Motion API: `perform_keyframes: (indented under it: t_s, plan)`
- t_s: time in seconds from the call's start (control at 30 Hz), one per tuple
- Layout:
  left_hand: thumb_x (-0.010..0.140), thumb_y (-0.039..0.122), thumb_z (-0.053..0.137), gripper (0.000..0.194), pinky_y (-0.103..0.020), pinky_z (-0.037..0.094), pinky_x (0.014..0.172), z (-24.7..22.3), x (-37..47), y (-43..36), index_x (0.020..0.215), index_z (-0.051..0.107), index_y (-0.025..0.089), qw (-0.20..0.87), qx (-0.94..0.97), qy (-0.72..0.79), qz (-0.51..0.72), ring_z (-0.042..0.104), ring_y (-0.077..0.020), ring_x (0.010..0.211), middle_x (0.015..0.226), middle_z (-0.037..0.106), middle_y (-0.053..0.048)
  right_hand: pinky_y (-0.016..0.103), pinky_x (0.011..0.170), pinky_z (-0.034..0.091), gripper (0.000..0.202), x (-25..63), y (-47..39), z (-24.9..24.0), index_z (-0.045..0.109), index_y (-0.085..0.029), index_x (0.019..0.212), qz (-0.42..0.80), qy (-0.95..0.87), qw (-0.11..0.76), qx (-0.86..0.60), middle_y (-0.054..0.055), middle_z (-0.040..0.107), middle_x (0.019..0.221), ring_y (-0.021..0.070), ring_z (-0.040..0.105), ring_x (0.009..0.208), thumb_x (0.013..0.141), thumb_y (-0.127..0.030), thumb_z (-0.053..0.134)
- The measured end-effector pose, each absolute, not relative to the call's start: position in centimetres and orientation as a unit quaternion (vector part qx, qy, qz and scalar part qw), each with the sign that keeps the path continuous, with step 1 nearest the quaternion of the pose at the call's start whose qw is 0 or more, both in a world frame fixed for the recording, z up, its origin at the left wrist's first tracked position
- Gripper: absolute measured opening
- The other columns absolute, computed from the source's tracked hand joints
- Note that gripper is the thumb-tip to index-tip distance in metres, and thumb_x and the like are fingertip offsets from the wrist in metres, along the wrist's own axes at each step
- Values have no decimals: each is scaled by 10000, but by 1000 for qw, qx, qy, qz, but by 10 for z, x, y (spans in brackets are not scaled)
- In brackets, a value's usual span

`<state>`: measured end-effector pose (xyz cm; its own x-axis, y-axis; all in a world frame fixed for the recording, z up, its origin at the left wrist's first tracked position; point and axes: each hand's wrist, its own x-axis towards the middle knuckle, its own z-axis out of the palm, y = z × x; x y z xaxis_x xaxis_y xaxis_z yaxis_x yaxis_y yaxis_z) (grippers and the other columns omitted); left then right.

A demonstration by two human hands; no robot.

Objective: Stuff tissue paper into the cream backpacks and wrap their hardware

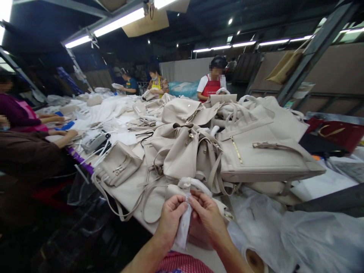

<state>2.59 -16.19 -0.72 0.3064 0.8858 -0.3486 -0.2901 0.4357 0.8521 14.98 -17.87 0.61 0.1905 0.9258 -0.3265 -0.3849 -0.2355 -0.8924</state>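
Head view: left hand [172, 214] and right hand [209, 214] close together, near the table's front edge. Left thumb and fingertips closed in a pinch on the white wrap [183, 227]; right thumb and fingertips also pinched on it, at its upper end, almost touching the left ones. Remaining fingers of both hands loosely curled. Wrap hangs below the fingertips, between the wrists, as a crumpled narrow strip; can't tell what is inside it. Just beyond the fingertips, a padded white handle [199, 185] arches up on a beige bag, mostly hidden by the hands. Further beyond, backpack [182, 153] stands slumped on the pile, straps hanging toward the fingers. Beyond and right of fingers, big bag [264, 155] lies on other bags, gold zip [236, 149] facing up. Left of fingers and a bit beyond, small bag [119, 163] lies on the table [132, 197], strap drooping over the edge. Right of fingers, clear film [318, 231] in loose folds; nearer, below right hand, end of a roll [254, 261]. Checked cloth [182, 263] below the wrap. Far beyond fingers, across the pile, a worker in a red apron [212, 87]; far left, a co-worker's brown sleeve [28, 151].
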Motion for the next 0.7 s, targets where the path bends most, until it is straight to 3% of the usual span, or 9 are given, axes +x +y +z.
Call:
perform_keyframes:
  t_s: [0.07, 0.2, 0.43, 0.57, 0.7]
  plan:
    - [636, 379, 790, 331, -231, 421, 584, -9, 24, -162, 807, 631, 144, 759, 327, 405, 391, 566, -125, 583, 686, 660, -19, 221, 438, 262, 463, 152, -180, 6, 724, -170, 871, 601, -265, 539, -526, -42, 573, 546, 69, 377, 437, 567, -509, 806]
    - [661, 363, 771, 300, -230, 429, 602, -6, 23, -164, 780, 596, 150, 747, 350, 412, 387, 566, -122, 602, 692, 654, -16, 221, 438, 267, 363, 155, -180, 4, 661, -164, 618, 578, -288, 543, -537, -56, 506, 477, 66, 368, 435, 551, -483, 822]
    - [713, 345, 694, 226, -208, 428, 556, 3, 28, -164, 718, 542, 177, 606, 483, 474, 418, 552, -114, 581, 633, 585, 26, 228, 445, 320, 351, 150, -180, 4, 654, -171, 638, 584, -272, 551, -530, -42, 554, 482, 93, 454, 425, 511, -443, 836]
    - [710, 383, 667, 268, -170, 301, 374, 3, 28, -161, 762, 474, 202, 688, 409, 468, 374, 390, -51, 373, 547, 528, 73, 193, 428, 279, 372, 156, -186, 5, 684, -166, 811, 629, -247, 539, -503, -26, 608, 526, 85, 479, 448, 595, -444, 806]
    - [625, 378, 723, 363, -137, 173, 321, 4, 25, -156, 765, 428, 219, 788, 325, 419, 312, 278, -15, 317, 510, 497, 101, 189, 471, 342, 366, 156, -189, 2, 680, -168, 867, 624, -254, 565, -477, -31, 634, 634, 85, 525, 531, 593, -364, 821]
